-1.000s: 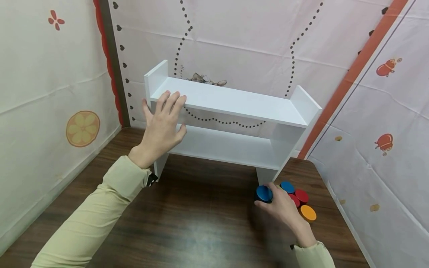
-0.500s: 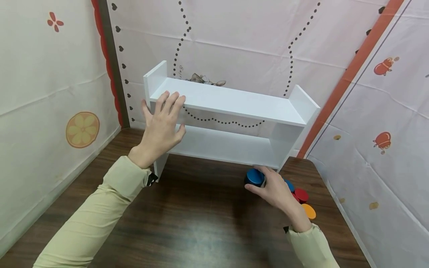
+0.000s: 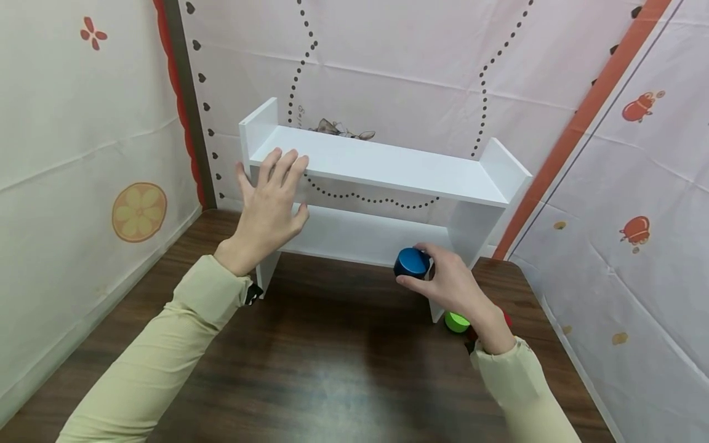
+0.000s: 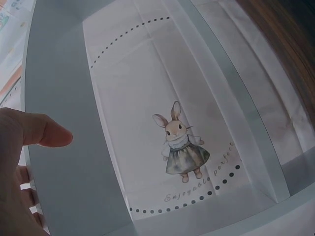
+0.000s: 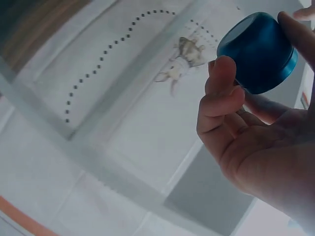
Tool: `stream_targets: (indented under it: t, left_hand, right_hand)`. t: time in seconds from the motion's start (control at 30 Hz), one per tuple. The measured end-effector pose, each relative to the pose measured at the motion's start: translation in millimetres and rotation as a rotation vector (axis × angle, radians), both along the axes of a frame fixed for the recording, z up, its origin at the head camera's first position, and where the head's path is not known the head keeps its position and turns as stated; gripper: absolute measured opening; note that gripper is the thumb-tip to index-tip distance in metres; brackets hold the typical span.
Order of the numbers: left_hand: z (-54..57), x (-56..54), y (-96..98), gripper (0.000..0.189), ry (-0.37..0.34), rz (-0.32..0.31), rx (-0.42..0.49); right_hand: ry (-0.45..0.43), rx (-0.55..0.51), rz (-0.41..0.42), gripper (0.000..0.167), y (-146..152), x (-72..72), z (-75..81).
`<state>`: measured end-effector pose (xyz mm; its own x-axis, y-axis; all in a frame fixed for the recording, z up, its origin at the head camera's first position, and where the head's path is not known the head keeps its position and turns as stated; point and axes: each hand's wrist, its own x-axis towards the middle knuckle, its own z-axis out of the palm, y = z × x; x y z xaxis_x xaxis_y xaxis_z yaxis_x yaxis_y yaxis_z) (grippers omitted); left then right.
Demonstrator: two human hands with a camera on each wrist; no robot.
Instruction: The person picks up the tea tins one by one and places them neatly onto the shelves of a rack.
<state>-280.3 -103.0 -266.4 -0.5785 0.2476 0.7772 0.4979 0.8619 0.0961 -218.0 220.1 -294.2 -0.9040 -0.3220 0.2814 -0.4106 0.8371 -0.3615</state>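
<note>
A small blue round container (image 3: 412, 263) with a flat top is pinched between the thumb and fingers of my right hand (image 3: 451, 280). It is raised off the table, in front of the lower shelf's right end; the right wrist view also shows the blue container (image 5: 258, 53) in the grasp. A white two-tier shelf (image 3: 388, 166) stands on the table. My left hand (image 3: 268, 206) is spread at the upper board's left end, fingertips on its front edge. In the left wrist view, the thumb (image 4: 51, 132) lies against the board's underside.
A bright green round container (image 3: 456, 322) stands on the wooden table (image 3: 332, 369) by the shelf's right leg. Something red (image 3: 506, 318) shows behind the right wrist. Printed cloth (image 3: 388, 49) surrounds the table at the back and both sides.
My right hand has lifted the blue container from the right side of the table, upward and leftward toward the lower shelf. The left hand has stayed in place.
</note>
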Motion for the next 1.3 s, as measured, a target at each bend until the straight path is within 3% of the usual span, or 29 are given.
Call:
stream_targets:
  t: [0.3, 0.8, 1.1, 1.3]
  left_hand:
    - [0.0, -0.1, 0.0, 0.073, -0.002, 0.003, -0.001]
    - [0.3, 0.7, 1.3, 0.074, -0.002, 0.01, -0.005]
    - [-0.7, 1.1, 1.5, 0.075, 0.002, 0.012, -0.003]
    - [0.2, 1.2, 1.9, 0.075, 0.002, 0.024, -0.006]
  right_hand:
    - [-0.017, -0.036, 0.074, 0.065, -19.7, -4.1, 32.9]
    - [0.127, -0.076, 0.143, 0.06, -50.1, -12.6, 95.7]
    - [0.182, -0.152, 0.108, 0.06, -65.3, -34.1, 118.0]
    - [0.165, -0.174, 0.072, 0.06, -73.9, -54.6, 124.1]
